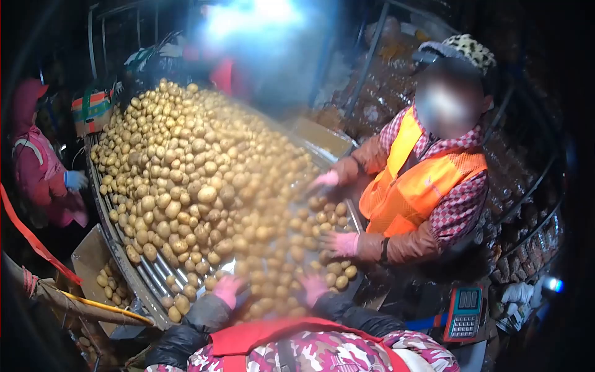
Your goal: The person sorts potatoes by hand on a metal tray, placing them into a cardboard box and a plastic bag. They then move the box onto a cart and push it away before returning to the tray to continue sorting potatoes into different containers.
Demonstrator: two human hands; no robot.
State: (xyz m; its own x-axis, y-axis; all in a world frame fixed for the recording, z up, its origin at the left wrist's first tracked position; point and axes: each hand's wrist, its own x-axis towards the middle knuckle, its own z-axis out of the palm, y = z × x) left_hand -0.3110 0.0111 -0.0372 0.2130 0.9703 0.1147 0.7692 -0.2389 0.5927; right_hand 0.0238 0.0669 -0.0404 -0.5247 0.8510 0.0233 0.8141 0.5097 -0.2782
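Note:
A large heap of potatoes (pixel 192 149) covers the roller table (pixel 149 273) in front of me. My left hand (pixel 229 290), in a pink glove, is at the near edge of the heap, among the potatoes by the rollers. Its fingers point forward and look apart, with no potato gripped that I can see. To its right, my right hand (pixel 313 287), also pink-gloved, rests against the near potatoes with fingers stretched forward. A hazy smear over the middle of the view blurs its fingertips and the potatoes between my hands.
At right, a co-worker in an orange vest (pixel 409 180) has both gloved hands at the potatoes. Another person (pixel 46 161) stands at left. A cardboard box (pixel 93 254) with potatoes is by the left edge. A keypad device (pixel 463 315) sits at lower right. Filled bags (pixel 527 248) lie beyond railings.

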